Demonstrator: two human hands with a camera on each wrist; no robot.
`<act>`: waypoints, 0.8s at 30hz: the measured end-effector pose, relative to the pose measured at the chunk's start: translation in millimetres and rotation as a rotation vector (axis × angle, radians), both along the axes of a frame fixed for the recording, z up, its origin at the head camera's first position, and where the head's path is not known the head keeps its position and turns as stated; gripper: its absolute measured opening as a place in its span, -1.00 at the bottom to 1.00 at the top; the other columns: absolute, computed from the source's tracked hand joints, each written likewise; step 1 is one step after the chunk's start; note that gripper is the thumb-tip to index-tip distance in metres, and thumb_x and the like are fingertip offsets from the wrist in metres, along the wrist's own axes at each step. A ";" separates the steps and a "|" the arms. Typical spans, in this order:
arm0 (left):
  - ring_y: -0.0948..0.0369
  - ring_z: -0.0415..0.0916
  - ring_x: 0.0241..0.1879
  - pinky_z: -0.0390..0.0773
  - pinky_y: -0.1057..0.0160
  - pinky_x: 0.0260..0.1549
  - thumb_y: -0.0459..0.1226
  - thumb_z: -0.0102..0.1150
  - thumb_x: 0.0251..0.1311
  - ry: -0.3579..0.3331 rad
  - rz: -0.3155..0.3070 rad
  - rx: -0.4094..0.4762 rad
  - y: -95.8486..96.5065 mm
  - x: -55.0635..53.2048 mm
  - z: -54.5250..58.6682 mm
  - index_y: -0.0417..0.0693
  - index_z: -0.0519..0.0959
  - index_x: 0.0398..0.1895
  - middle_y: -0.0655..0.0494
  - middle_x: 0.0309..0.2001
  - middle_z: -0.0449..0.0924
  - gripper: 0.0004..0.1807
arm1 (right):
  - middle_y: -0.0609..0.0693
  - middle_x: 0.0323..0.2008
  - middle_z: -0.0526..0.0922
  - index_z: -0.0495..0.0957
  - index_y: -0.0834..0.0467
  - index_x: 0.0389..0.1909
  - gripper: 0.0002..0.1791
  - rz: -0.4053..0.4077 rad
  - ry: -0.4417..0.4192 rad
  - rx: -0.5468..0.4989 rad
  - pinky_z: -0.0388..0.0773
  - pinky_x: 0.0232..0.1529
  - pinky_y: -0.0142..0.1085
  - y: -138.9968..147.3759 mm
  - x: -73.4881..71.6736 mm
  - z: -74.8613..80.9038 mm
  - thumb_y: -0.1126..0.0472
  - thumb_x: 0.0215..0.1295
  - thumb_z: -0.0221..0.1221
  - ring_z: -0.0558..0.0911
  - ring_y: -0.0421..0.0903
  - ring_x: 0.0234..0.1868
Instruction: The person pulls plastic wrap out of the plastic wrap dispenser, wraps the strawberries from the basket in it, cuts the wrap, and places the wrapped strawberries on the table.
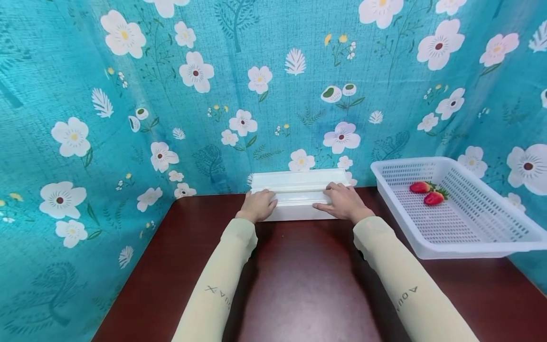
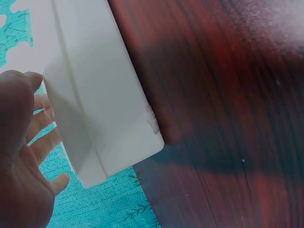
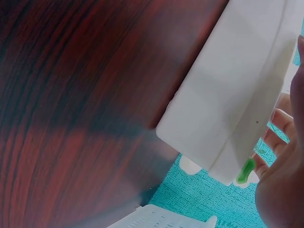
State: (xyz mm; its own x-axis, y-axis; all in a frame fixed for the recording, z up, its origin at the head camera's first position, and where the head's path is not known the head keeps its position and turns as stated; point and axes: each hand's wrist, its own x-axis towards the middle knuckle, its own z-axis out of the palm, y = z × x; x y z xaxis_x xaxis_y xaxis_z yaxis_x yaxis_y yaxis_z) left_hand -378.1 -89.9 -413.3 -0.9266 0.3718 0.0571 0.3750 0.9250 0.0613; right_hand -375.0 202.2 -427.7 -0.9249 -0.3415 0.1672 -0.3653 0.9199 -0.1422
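Box (image 1: 299, 213): white, at the far edge of the table (image 1: 303, 289).
Left hand (image 1: 258, 205): my fingers curl over one end, gripping.
Right hand (image 1: 344, 201): gripping the other.
Lid (image 1: 299, 178): tilted back; working it seems my step, the next move needing even pressure.

dark red-brown table (image 1: 299, 266) with streaked wood grain and a glossy patch of light near the front. on it, a long white box (image 1: 295, 213) sits at the far edge; a white slotted basket (image 1: 478, 248) stands to its right.
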 end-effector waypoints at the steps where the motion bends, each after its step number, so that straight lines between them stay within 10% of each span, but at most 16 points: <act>1: 0.08 0.46 0.33 0.31 -0.17 0.35 -0.06 -0.10 0.58 0.017 -0.011 -0.002 -0.4 -1.4 0.0 -0.02 0.53 0.35 0.02 0.31 0.55 -0.55 | 0.20 0.22 0.54 0.56 0.28 0.28 -0.10 -0.002 -0.003 -0.005 0.28 0.33 0.25 0.3 -0.3 -0.9 -0.45 0.34 0.09 0.50 0.18 0.24; 7: 0.11 0.67 -0.06 0.62 0.11 -0.03 -0.25 0.15 0.48 0.105 -0.097 0.028 -7.4 -12.3 6.5 -0.06 0.73 -0.04 0.02 -0.10 0.73 -0.81 | 0.19 0.20 0.56 0.54 0.27 0.30 -0.12 0.004 0.000 -0.002 0.28 0.32 0.25 -3.4 0.4 3.8 -0.43 0.37 0.07 0.50 0.18 0.24; 24: 0.13 0.64 -0.35 0.53 0.23 -0.37 -0.39 0.05 0.51 0.172 -0.134 0.038 -9.3 -20.1 0.4 -0.07 0.61 -0.31 0.00 -0.39 0.66 -0.80 | 0.19 0.19 0.56 0.60 0.26 0.24 -0.19 -0.004 -0.001 0.026 0.32 0.25 0.26 -0.4 -3.1 3.8 -0.39 0.42 0.06 0.52 0.17 0.21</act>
State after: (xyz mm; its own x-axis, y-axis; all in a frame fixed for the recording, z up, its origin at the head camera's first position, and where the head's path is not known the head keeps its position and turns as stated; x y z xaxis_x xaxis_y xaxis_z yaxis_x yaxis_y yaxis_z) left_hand -398.2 -99.3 -413.0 -0.8446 0.4852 0.2265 0.5019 0.8647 0.0194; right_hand -378.1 201.7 -423.9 -0.9265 -0.3419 0.1574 -0.3614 0.9248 -0.1186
